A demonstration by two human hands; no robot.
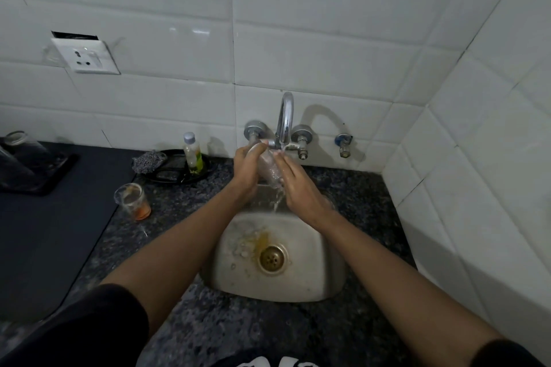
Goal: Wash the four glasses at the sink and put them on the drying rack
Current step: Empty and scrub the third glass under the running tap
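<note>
A clear glass [269, 168] is held tilted under the chrome tap [284, 119], between both my hands. My left hand [246, 170] wraps its upper end and my right hand [293, 185] presses against its side. Water runs off the glass into the steel sink [316, 247], where yellowish residue lies near the brass drain [272, 258]. A second glass [132, 201] with orange dregs stands on the counter to the left of the sink. At the far left, upturned glasses [21, 155] rest on a dark drying rack [59, 171].
A black dish [176, 177] behind the sink's left side holds a grey scrubber [148, 161] and a small soap bottle [193, 157]. A dark mat [50, 232] covers the left counter. White tiled walls close in behind and at right; a socket [86, 56] is on the wall.
</note>
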